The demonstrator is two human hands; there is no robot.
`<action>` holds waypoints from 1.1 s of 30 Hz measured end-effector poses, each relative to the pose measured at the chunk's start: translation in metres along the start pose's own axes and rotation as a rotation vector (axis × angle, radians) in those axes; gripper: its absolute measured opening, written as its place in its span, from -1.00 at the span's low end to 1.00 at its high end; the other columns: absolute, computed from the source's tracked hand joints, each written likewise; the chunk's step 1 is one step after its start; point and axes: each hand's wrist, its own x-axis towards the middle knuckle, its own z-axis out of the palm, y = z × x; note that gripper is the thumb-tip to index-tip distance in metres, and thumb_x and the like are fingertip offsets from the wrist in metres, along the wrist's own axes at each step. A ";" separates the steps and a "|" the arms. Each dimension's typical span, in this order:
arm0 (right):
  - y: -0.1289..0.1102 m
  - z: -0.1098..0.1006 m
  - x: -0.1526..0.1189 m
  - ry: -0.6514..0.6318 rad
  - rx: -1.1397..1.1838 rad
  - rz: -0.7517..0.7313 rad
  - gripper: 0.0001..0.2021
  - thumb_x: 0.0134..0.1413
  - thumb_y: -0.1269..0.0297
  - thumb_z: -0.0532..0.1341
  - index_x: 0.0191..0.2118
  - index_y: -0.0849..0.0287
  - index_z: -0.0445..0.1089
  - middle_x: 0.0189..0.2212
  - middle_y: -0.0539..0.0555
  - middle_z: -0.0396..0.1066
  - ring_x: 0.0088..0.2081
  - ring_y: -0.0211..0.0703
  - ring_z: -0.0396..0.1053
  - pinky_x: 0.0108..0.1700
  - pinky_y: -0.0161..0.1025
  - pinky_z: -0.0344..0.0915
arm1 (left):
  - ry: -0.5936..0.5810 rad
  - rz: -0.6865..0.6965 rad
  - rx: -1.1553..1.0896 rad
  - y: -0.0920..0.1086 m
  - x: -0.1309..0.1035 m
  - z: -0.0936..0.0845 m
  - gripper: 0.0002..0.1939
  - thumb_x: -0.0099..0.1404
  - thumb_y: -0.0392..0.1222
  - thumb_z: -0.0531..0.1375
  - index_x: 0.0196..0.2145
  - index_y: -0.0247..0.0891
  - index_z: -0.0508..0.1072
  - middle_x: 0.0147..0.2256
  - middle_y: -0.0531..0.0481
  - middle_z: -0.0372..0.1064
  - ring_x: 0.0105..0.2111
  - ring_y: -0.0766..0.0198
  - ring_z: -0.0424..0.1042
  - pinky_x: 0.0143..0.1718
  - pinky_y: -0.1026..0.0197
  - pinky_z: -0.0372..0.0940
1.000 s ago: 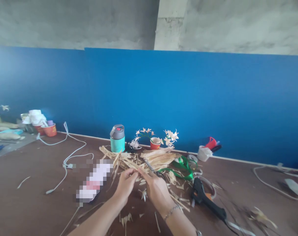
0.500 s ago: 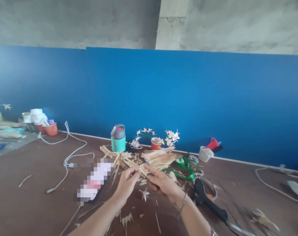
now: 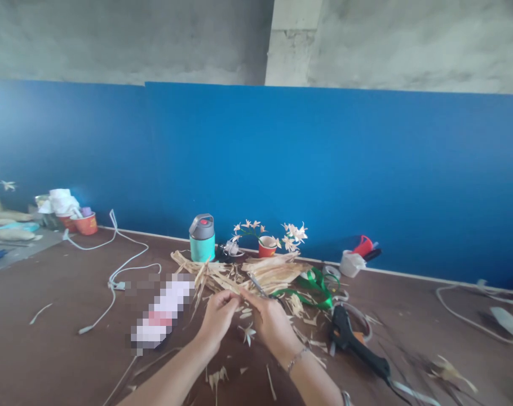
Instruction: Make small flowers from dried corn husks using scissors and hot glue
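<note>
My left hand [image 3: 218, 318] is closed in a pinch, thumb against forefinger; whatever sits between the fingertips is too small to make out. Against those fingertips comes my right hand [image 3: 270, 321], its forefinger stretched forward and its other fingers curled, also closed on something hidden. Just beyond the right hand, a pair of scissors [image 3: 259, 285] lies on dry corn husks [image 3: 275, 273], its handle partly covered by that hand. A small pale husk flower [image 3: 247, 334] rests on the table below the fingers.
A turquoise flask [image 3: 202, 248] and a red paper cup [image 3: 265, 247] with husk flowers [image 3: 294, 234] stand behind the husks. Green ribbon [image 3: 319, 293] and a black glue gun [image 3: 353, 338] lie right. A blurred-out phone-like item [image 3: 163, 313] and white cables [image 3: 113, 276] lie left.
My right hand has turned and shifted left, bringing its fingers up to the left fingertips and uncovering more of the scissors. My left hand stays almost in place.
</note>
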 end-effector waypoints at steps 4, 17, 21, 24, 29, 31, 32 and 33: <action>0.016 -0.011 0.003 0.080 -0.259 0.113 -0.50 0.02 0.53 -0.02 0.10 0.11 0.25 -0.19 0.13 0.49 -0.17 -0.13 0.44 -0.15 -0.31 0.27 | -0.027 0.043 0.141 -0.002 0.006 -0.006 -0.75 0.10 -0.08 0.09 -0.59 -0.27 0.41 -0.62 0.08 0.29 -0.53 0.27 0.27 -0.48 0.30 0.09; 0.014 0.007 0.000 -0.196 -0.489 0.047 -0.83 0.08 0.30 0.08 -0.34 0.15 0.42 -0.37 0.10 0.50 -0.30 -0.13 0.43 -0.32 -0.35 0.15 | -0.101 0.247 0.947 -0.028 0.019 -0.022 -0.83 0.10 -0.33 0.13 -0.49 -0.19 0.52 -0.41 -0.02 0.49 -0.26 0.17 0.39 -0.18 0.21 0.13; 0.017 0.014 0.001 -0.170 -0.567 0.010 -0.81 0.10 0.38 0.02 -0.33 0.19 0.39 -0.41 0.15 0.50 -0.37 -0.12 0.45 -0.37 -0.34 0.16 | -0.084 0.235 0.972 -0.026 0.018 -0.022 -0.85 0.06 -0.33 0.15 -0.51 -0.20 0.52 -0.43 -0.02 0.49 -0.29 0.15 0.39 -0.21 0.19 0.15; 0.020 0.013 0.001 -0.119 -0.516 0.008 -0.83 0.04 0.39 0.06 -0.36 0.19 0.40 -0.46 0.13 0.50 -0.41 -0.13 0.44 -0.39 -0.34 0.15 | -0.071 0.245 0.943 -0.025 0.018 -0.024 -0.86 0.04 -0.34 0.16 -0.50 -0.19 0.51 -0.43 -0.02 0.48 -0.29 0.14 0.39 -0.20 0.17 0.16; 0.019 0.003 0.003 0.079 -0.032 0.122 -0.80 0.02 0.29 0.08 -0.46 0.20 0.43 -0.55 0.03 0.44 -0.49 -0.23 0.34 -0.44 -0.38 0.14 | -0.001 0.311 0.715 -0.021 0.018 -0.021 -0.85 0.02 -0.36 0.18 -0.43 -0.22 0.52 -0.37 -0.05 0.47 -0.25 0.12 0.39 -0.16 0.13 0.19; 0.015 -0.001 0.005 0.110 0.176 0.165 -0.78 0.00 0.25 0.10 -0.45 0.23 0.44 -0.59 0.00 0.39 -0.53 -0.27 0.27 -0.48 -0.40 0.12 | -0.033 0.310 0.497 -0.018 0.018 -0.016 -0.85 0.06 -0.29 0.19 -0.38 -0.21 0.53 -0.32 -0.07 0.47 -0.23 0.13 0.39 -0.15 0.15 0.22; 0.013 -0.002 0.006 0.112 0.250 0.174 -0.77 -0.01 0.24 0.11 -0.46 0.24 0.44 -0.62 -0.02 0.35 -0.56 -0.29 0.22 -0.51 -0.40 0.09 | -0.068 0.297 0.380 -0.017 0.018 -0.013 -0.84 0.09 -0.24 0.18 -0.35 -0.21 0.54 -0.31 -0.07 0.48 -0.23 0.13 0.40 -0.16 0.17 0.23; 0.011 -0.003 0.007 0.108 0.302 0.176 -0.77 -0.03 0.23 0.11 -0.46 0.25 0.44 -0.65 -0.04 0.30 -0.58 -0.32 0.16 -0.53 -0.40 0.05 | -0.104 0.282 0.270 -0.016 0.017 -0.011 -0.83 0.12 -0.19 0.18 -0.33 -0.21 0.54 -0.30 -0.08 0.48 -0.23 0.14 0.41 -0.18 0.18 0.25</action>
